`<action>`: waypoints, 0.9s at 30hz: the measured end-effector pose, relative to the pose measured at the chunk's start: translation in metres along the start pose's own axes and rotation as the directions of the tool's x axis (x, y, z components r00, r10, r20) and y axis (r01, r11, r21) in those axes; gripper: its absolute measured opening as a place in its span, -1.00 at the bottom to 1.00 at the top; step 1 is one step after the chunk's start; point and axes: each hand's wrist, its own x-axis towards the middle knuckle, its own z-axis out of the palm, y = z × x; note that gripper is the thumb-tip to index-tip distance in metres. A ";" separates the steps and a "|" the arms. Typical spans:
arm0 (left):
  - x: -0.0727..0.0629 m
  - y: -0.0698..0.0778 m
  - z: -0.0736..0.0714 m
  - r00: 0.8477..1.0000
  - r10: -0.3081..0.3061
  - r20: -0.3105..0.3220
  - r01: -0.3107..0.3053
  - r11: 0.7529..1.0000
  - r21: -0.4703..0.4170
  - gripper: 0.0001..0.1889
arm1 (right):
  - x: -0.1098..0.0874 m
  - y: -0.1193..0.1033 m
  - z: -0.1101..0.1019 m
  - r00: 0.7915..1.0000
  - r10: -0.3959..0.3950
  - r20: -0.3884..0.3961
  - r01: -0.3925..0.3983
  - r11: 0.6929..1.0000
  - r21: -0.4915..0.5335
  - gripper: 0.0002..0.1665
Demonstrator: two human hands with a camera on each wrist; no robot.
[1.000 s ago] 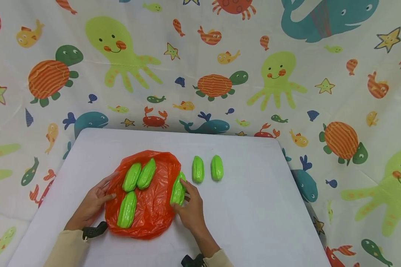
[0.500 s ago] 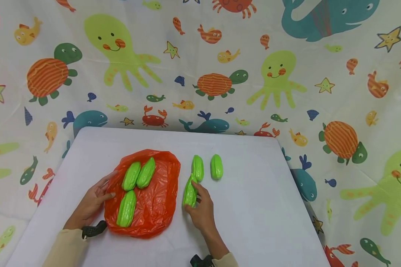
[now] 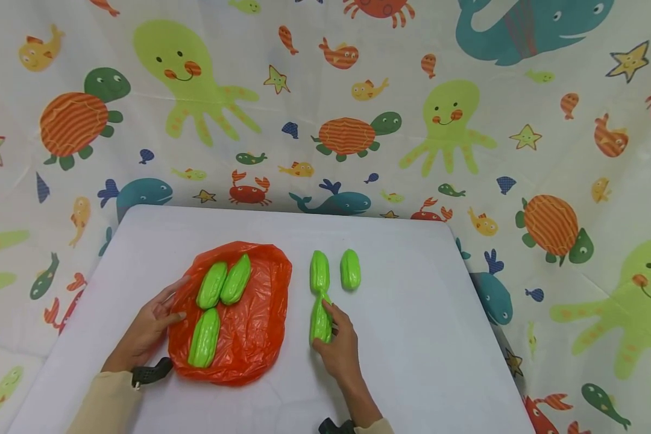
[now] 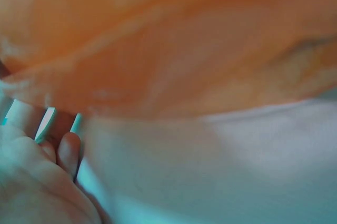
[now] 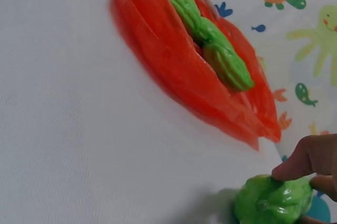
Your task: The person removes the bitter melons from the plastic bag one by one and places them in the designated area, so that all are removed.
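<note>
A red plastic bag (image 3: 252, 340) lies with its mouth spread on the table, rim standing up a little. Inside it are three ridged green toy gourds, two side by side (image 3: 212, 285) at the back and one (image 3: 204, 339) nearer. My left hand (image 3: 147, 331) holds the bag's left rim, thumb over the edge and fingers outside. To the right of the bag, my right hand (image 3: 340, 346) grips another green gourd (image 3: 319, 325) between thumb and fingers. In the right wrist view this gourd (image 5: 268, 203) shows end-on. Its far tip meets a gourd (image 3: 319, 271) behind it.
One more green gourd (image 3: 350, 269) lies to the right at the back. All this is on a white-covered table (image 3: 423, 337). A cloth printed with sea animals (image 3: 304, 96) hangs behind and at the sides.
My right hand has carried its gourd rightward from the bag's right rim to the bare table, in line with the gourd behind. My left hand has kept its hold on the bag.
</note>
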 end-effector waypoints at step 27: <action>-0.001 0.000 -0.001 1.000 -0.003 -0.002 0.003 1.000 0.007 -0.22 | 0.003 -0.006 -0.009 0.999 0.019 -0.036 -0.021 0.999 -0.049 -0.04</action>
